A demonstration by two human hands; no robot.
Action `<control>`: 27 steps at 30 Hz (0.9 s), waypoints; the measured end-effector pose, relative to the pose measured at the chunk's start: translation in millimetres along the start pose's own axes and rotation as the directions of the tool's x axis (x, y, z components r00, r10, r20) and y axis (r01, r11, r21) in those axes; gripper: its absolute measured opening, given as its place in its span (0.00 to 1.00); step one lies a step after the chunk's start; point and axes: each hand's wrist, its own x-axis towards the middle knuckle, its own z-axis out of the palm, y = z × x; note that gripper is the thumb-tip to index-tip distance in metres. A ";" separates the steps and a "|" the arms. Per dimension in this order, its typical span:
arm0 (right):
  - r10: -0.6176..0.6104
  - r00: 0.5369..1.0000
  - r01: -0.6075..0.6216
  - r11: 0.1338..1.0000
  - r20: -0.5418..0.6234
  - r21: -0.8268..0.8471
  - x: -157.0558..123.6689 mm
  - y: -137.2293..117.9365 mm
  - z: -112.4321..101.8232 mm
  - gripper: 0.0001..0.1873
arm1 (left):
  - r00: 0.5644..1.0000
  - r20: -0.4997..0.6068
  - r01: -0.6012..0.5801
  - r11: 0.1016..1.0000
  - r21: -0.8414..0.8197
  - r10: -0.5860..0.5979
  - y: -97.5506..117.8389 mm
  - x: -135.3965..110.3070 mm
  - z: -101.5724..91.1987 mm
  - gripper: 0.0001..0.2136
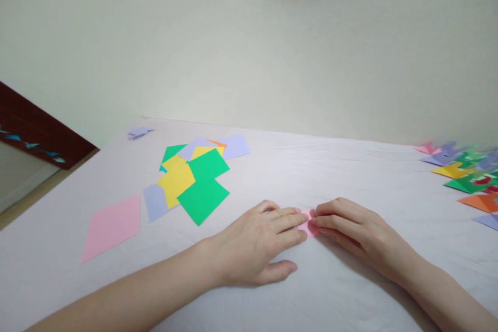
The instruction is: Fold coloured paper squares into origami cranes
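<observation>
A small piece of pink folding paper (310,227) lies on the white-sheeted surface (272,171), mostly covered by fingers. My left hand (268,241) lies flat, its fingertips pressing on the left part of the paper and its thumb apart, resting on the sheet. From the other side, my right hand (354,228) has its fingers drawn together on the paper's right edge. How the paper is folded under the fingers is hidden.
Left of my hands is a loose pile of green (204,201), yellow (177,180) and lilac paper squares. A pink square (112,228) lies nearer the left edge. A lilac folded piece (140,133) sits at the back; several colourful folded papers (472,181) stand at right.
</observation>
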 end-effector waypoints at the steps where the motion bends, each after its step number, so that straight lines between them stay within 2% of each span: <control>1: -0.001 1.000 0.001 1.000 0.007 0.010 0.0 0.1 -1.0 0.11 | 1.000 -0.004 -0.002 1.000 0.001 0.002 0.0 0.0 0.2 0.19; 5: -0.017 1.000 0.016 0.999 0.023 0.037 -0.4 1.0 -3.7 0.11 | 1.000 -0.008 0.001 1.000 -0.002 -0.001 -0.2 0.0 0.2 0.17; 12: -0.014 0.999 0.015 1.000 0.045 -0.017 3.8 4.1 3.5 0.10 | 1.000 0.017 0.008 0.999 0.044 -0.009 1.4 -0.1 -1.3 0.16; 18: 0.081 0.981 -0.113 0.976 0.175 0.184 1.9 7.0 -6.1 0.10 | 0.998 0.033 0.045 0.998 0.037 -0.046 7.1 2.4 -3.1 0.18; 22: 0.133 0.961 -0.190 0.954 0.241 0.232 0.8 6.9 -11.9 0.10 | 0.998 0.018 0.056 0.998 0.005 -0.056 7.8 2.7 -3.8 0.19; 27: 0.132 0.973 -0.173 0.960 0.189 0.219 4.2 6.4 -7.6 0.09 | 0.999 0.005 0.033 0.999 -0.015 -0.033 5.4 1.7 -3.2 0.18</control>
